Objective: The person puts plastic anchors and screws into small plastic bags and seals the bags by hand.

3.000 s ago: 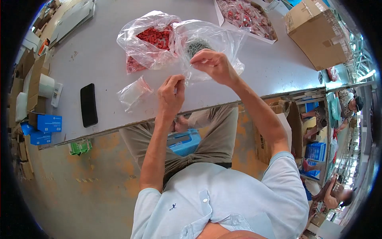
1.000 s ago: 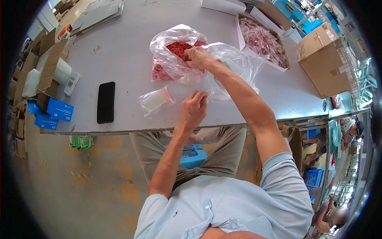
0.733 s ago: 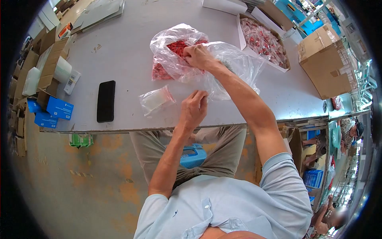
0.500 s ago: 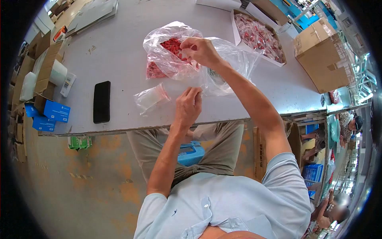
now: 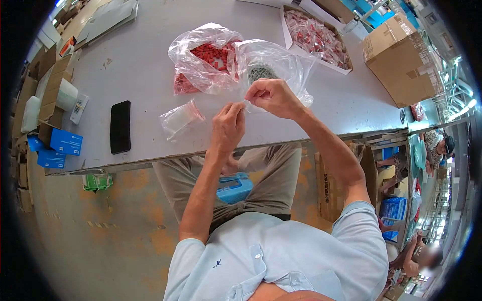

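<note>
My left hand [image 5: 228,126] is closed in a pinch just above the front part of the table. Close beside it, my right hand [image 5: 275,98] has its thumb and fingers pressed together. The fingertips nearly meet; whatever lies between them is too small or hidden to name. Behind the hands lies an open clear plastic bag of small red pieces [image 5: 211,54]. To its right, partly behind my right hand, is a clear bag with dark grey screw-like pieces [image 5: 262,71]. A stack of small clear bags [image 5: 181,119] with a red edge lies left of my left hand.
A black phone [image 5: 120,127] lies on the table [image 5: 145,65] at the left. Blue boxes [image 5: 66,141] stand at the table's left end. At the back right are a white tray of filled bags [image 5: 321,42] and a cardboard box [image 5: 401,62].
My right hand has come back from above the bag of red pieces to beside my left hand. The grey pieces now show. The whole view has shifted slightly.
</note>
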`<state>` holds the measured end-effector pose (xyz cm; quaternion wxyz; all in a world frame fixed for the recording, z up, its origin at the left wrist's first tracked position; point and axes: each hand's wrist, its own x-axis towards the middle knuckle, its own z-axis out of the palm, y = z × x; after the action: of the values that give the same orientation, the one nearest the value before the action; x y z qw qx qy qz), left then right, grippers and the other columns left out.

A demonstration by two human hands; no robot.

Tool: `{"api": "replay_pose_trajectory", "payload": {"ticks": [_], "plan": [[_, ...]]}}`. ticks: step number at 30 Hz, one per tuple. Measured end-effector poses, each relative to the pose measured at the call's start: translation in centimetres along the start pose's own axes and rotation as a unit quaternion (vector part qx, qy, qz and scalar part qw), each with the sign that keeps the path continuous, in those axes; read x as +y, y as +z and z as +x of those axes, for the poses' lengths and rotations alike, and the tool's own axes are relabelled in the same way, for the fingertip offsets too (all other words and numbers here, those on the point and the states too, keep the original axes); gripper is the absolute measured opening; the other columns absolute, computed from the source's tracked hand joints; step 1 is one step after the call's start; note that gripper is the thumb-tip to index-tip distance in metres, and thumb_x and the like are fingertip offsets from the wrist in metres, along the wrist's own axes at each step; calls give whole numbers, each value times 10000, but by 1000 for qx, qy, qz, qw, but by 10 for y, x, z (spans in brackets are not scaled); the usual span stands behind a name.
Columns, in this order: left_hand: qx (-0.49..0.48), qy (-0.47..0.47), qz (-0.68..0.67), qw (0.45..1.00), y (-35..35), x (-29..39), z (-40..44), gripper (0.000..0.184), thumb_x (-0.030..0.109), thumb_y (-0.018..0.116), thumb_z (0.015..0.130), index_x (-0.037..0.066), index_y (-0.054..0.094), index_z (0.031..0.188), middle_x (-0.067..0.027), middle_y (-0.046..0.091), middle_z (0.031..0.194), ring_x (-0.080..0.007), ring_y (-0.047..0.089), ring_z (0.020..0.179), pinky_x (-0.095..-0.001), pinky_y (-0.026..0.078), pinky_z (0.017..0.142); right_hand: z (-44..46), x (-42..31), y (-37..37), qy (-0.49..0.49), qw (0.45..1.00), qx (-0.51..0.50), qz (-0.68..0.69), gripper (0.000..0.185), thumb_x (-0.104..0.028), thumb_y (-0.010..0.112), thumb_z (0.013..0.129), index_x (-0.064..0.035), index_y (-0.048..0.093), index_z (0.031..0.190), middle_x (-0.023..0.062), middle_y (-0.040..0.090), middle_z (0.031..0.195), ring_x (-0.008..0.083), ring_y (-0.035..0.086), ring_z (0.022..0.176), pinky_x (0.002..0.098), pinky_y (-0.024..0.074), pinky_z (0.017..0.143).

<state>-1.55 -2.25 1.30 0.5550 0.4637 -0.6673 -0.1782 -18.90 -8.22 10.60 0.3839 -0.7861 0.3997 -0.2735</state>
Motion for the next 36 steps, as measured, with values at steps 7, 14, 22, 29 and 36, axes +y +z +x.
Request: {"api": "replay_pose_trajectory", "payload": {"ticks": [7,14,22,29,36], "plan": [[-9,26,33,999,-2,4,-1,166,-35,649,894,21,659,1050,-157,667,913,-357,676,796,-423,537,698,0,-3,1,36,993,-26,-110,120,-75,727,891,2,694,977,78,720,810,116,676,753,295,555,687],[-14,51,26,998,-4,8,0,157,-29,645,887,6,658,1039,-163,652,894,-368,667,824,-466,535,718,6,-3,5,127,984,-34,-118,191,-186,727,926,-14,694,1003,43,658,699,105,610,653,300,500,599],[7,-37,-79,996,-4,0,3,142,-50,635,879,13,671,1001,-164,689,910,-337,688,764,-395,548,703,60,-1,8,-55,986,114,-112,126,-129,676,947,-17,701,1001,60,677,731,108,622,644,297,509,611],[9,-62,-59,996,-1,-4,3,109,-34,655,903,5,677,1002,-151,695,896,-272,699,754,-349,552,704,167,38,31,-82,921,-39,-378,220,8,623,831,-21,681,1041,195,705,1034,361,696,975,450,550,849],[7,-67,-69,995,-2,-4,7,121,-39,643,891,13,680,993,-164,680,882,-328,686,759,-394,540,682,192,69,37,-69,907,-124,-397,144,-4,650,796,-7,647,940,194,692,1033,370,686,995,454,542,861]]}}
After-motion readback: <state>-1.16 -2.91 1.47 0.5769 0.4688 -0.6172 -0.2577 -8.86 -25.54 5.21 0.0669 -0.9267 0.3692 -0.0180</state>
